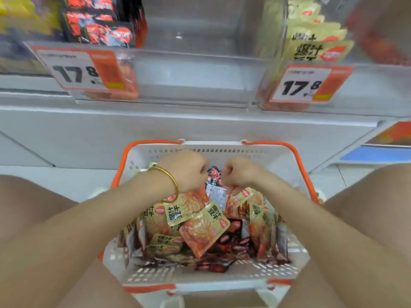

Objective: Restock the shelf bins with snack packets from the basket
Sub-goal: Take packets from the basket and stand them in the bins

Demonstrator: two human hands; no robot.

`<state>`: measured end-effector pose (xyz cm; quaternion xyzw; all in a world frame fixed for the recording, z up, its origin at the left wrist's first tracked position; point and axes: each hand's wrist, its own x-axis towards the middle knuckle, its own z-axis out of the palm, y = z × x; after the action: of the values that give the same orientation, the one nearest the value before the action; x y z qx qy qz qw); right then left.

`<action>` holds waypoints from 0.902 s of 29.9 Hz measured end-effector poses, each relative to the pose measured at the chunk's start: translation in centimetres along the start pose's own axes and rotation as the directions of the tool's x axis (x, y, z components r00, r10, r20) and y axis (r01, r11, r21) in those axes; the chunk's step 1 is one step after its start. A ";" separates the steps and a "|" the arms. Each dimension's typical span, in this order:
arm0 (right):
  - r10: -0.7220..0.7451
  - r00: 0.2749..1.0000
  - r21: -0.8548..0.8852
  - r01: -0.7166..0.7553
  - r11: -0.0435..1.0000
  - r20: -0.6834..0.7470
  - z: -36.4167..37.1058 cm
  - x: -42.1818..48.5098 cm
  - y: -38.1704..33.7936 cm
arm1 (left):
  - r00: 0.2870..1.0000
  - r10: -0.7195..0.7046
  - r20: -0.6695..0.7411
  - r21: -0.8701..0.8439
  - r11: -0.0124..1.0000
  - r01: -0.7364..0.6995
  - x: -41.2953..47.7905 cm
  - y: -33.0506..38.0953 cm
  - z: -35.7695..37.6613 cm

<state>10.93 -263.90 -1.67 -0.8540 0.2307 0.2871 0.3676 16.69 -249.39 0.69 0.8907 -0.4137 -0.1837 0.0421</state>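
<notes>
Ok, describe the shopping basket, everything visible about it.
The basket is white perforated plastic with an orange rim and orange handles folded down along its edges. It sits upright on the pale floor below the shelf, between the person's knees. It is piled with snack packets, mostly yellow-and-orange, with dark red ones lower down. The left hand and right hand reach into its far end, among the packets.

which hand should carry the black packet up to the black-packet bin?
Probably left. The black-packet bin sits up-left, on the left hand's side. Both hands, including the right hand, are at the black packet.
</notes>
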 end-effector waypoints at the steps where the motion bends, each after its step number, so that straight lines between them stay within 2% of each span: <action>1: 0.027 1.000 -0.113 -0.027 0.993 -0.005 1.4 2.1 1.7 | 0.999 -0.012 0.051 0.023 1.000 0.010 0.3 0.2 0.7; 4: -0.004 0.999 -0.346 -0.015 0.938 -0.054 5.3 6.7 5.7 | 0.994 -0.048 0.093 0.090 0.995 0.040 1.0 0.3 1.8; 10: -0.056 0.988 -0.470 -0.018 0.883 -0.144 8.7 10.1 9.1 | 0.991 -0.081 0.111 0.074 0.995 0.073 1.7 -0.6 2.0; 12: -0.058 0.981 -0.482 -0.039 0.876 -0.185 8.6 10.2 9.2 | 0.987 -0.104 0.118 0.073 0.993 0.096 1.8 -0.8 2.1; 14: -0.007 0.988 -0.449 -0.064 0.891 -0.154 7.5 9.9 8.7 | 0.981 -0.139 0.134 0.055 0.990 0.133 2.1 -1.1 2.4; 17: 0.029 0.992 -0.303 -0.065 0.951 -0.121 3.9 8.2 7.2 | 0.962 -0.216 0.169 -0.099 0.967 0.235 2.7 -1.2 2.5; 18: 0.005 0.989 -0.273 -0.045 0.961 -0.145 2.5 7.3 6.4 | 0.944 -0.259 0.203 -0.225 0.926 0.302 2.8 -1.0 2.5; 19: -0.038 0.983 -0.238 -0.006 0.971 -0.177 1.4 6.1 5.5 | 0.916 -0.302 0.265 -0.391 0.834 0.389 3.0 -0.8 2.5; 21: -0.202 0.946 -0.210 0.151 0.966 -0.252 0.3 3.4 3.5 | 0.848 -0.332 0.413 -0.696 0.486 0.529 3.2 -0.1 2.3; 22: -0.306 0.911 -0.236 0.245 0.940 -0.275 0.2 2.0 2.4 | 0.839 -0.319 0.441 -0.786 0.315 0.533 3.1 0.1 1.9; 23: -0.394 0.875 -0.261 0.326 0.909 -0.280 0.3 0.7 1.4 | 0.845 -0.306 0.438 -0.840 0.196 0.506 3.1 0.2 1.4; 24: -0.452 0.846 -0.264 0.385 0.884 -0.281 0.5 -0.1 0.8 | 0.857 -0.297 0.421 -0.872 0.130 0.473 3.0 0.1 0.8; 25: -0.492 0.822 -0.253 0.430 0.867 -0.287 0.6 -0.7 0.5 | 0.871 -0.284 0.401 -0.890 0.104 0.443 2.8 -0.1 0.2; 27: -0.541 0.782 -0.232 0.489 0.841 -0.309 0.5 -1.2 0.3 | 0.906 -0.213 0.365 -0.913 0.109 0.394 2.0 -0.4 -0.9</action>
<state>9.68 -263.46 -1.28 -0.9456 0.0314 0.0282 0.3225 18.49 -250.73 0.87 0.7052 -0.0107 -0.4709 0.5300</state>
